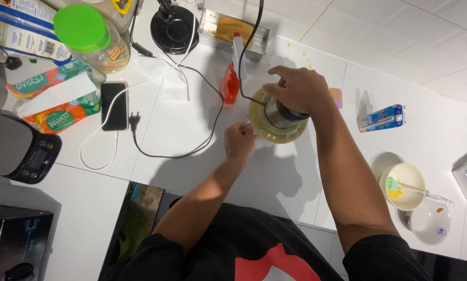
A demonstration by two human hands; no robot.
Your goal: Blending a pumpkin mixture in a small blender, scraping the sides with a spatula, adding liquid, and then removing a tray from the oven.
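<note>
White counter (181, 171); both hands on blender jug (277, 125); blue carton (382, 118) nearby.

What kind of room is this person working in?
Most likely a home kitchen: a white tiled counter holds a blender jug of yellowish mix, a kitchen scale and bowls.

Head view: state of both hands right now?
Left hand: closed on the side of the clear glass blender jar.
Right hand: gripping the jar's dark motor top.
</note>
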